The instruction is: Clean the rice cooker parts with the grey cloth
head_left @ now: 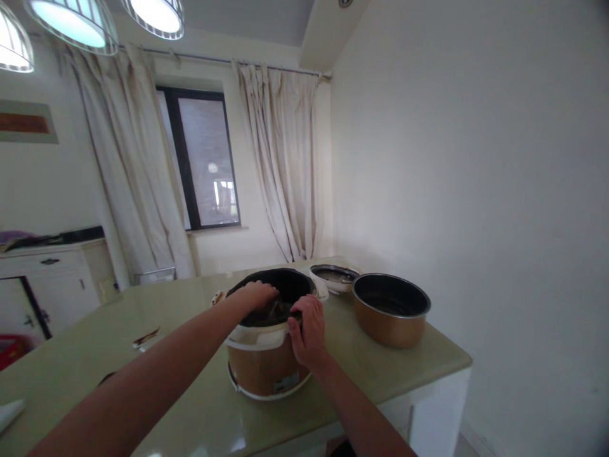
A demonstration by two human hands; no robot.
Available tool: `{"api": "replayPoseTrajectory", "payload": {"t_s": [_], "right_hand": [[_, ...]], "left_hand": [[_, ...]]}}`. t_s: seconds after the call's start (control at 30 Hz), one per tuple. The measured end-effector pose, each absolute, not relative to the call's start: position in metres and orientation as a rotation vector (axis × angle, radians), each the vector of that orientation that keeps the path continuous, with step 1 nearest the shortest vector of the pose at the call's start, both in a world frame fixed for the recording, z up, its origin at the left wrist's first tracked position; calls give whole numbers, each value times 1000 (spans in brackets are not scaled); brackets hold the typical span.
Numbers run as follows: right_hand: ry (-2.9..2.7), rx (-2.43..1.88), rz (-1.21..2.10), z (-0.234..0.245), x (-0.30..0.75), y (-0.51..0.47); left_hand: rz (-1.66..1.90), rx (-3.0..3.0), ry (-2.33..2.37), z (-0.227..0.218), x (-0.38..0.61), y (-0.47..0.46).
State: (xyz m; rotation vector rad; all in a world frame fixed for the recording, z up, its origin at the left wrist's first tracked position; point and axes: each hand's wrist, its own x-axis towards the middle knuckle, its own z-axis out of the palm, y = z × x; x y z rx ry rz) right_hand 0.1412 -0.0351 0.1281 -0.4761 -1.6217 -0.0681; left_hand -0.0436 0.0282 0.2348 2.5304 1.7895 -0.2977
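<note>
A gold and white rice cooker body stands open on the pale green table. My left hand reaches into its dark cavity, fingers bent over a dark cloth-like thing inside; what it grips is hard to make out. My right hand clasps the cooker's near right rim, fingers curled over the edge. The cooker's gold inner pot sits apart on the table to the right.
A white lid part lies behind the cooker. Small scraps lie on the table at left. The table's right edge nears a white wall. A white cabinet and a curtained window stand behind.
</note>
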Motion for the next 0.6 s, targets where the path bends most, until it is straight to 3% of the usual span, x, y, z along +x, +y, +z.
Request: {"api": "replayPoseTrajectory", "payload": {"t_s": [0.2,0.4,0.6], "right_hand": [[-1629,-492,-68,128,141,-37],[-1608,-467,-74,127,139,-35],[-1628,-450,-44,128,141,-34]], "left_hand": [[-250,2489,2011,238,-19,49],[-204,2540,1681,235,30,50],[-488,2397,1460,242,-18,28]]}}
